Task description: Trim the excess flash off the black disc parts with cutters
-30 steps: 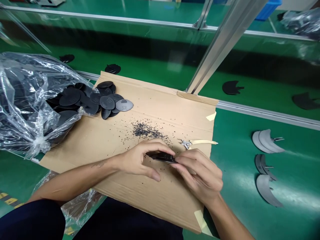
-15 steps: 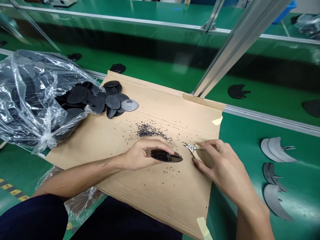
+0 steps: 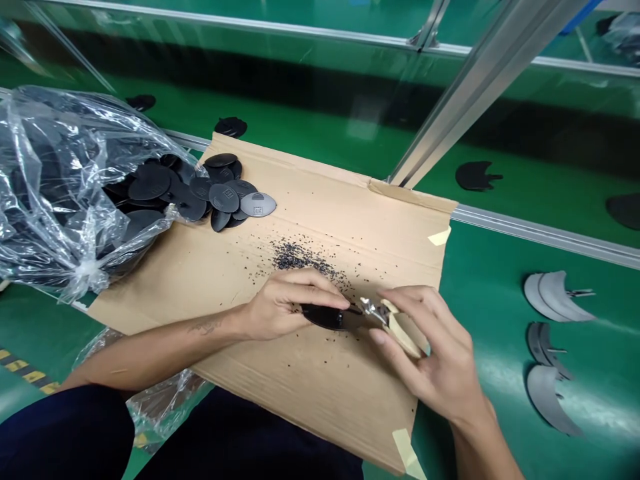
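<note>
My left hand (image 3: 285, 303) grips a dark, oval plastic part (image 3: 325, 317) by its edge, tilted above the cardboard sheet. In my right hand (image 3: 435, 347) is a pair of side cutters (image 3: 395, 323) with pale handles, held between thumb and fingers. Their metal jaws lie close to the right end of the part; whether they touch it I cannot tell. Behind my left hand, a scatter of small black clippings (image 3: 300, 257) covers the cardboard (image 3: 280, 370). Similar dark oval parts (image 3: 225, 198) are heaped at the back left, with one greyer part (image 3: 259, 205) among them.
A clear plastic bag (image 3: 55, 167) full of dark parts lies open at the left. Curved grey pieces (image 3: 555, 295) rest on the green bench at the right. A metal upright (image 3: 465, 87) rises behind the cardboard. Tape (image 3: 407, 450) holds the sheet's corner.
My right hand has brought the side cutters left and turned them, so their jaws are now near the oval part. The part in my left hand has tilted slightly.
</note>
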A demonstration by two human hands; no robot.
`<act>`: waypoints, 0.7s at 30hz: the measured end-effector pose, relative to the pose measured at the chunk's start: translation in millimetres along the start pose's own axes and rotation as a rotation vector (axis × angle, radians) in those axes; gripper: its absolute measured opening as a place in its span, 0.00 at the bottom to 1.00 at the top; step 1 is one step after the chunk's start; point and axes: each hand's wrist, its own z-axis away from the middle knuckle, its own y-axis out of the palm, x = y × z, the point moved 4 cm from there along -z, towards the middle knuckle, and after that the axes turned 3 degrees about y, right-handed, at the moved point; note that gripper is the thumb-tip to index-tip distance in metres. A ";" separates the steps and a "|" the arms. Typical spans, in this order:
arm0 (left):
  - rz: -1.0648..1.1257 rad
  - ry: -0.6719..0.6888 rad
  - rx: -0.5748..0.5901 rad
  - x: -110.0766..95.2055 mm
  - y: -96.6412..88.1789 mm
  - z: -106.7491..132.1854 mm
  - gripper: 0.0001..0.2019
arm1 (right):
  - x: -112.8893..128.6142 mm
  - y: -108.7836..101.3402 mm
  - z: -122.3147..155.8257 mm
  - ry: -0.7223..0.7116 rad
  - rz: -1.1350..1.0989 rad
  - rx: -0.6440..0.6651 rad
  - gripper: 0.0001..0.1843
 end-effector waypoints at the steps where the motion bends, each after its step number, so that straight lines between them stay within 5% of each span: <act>1: -0.020 0.011 -0.004 -0.7 -0.3 0.1 0.13 | 1.9 1.4 0.5 -0.035 0.011 0.008 0.17; 6: -0.085 0.057 0.004 -4.0 -0.3 -1.3 0.13 | 4.6 5.9 1.1 -0.170 0.140 0.009 0.15; 21: -0.060 0.024 0.046 -1.9 1.5 0.0 0.16 | -0.1 6.8 10.5 -0.272 0.391 -0.096 0.14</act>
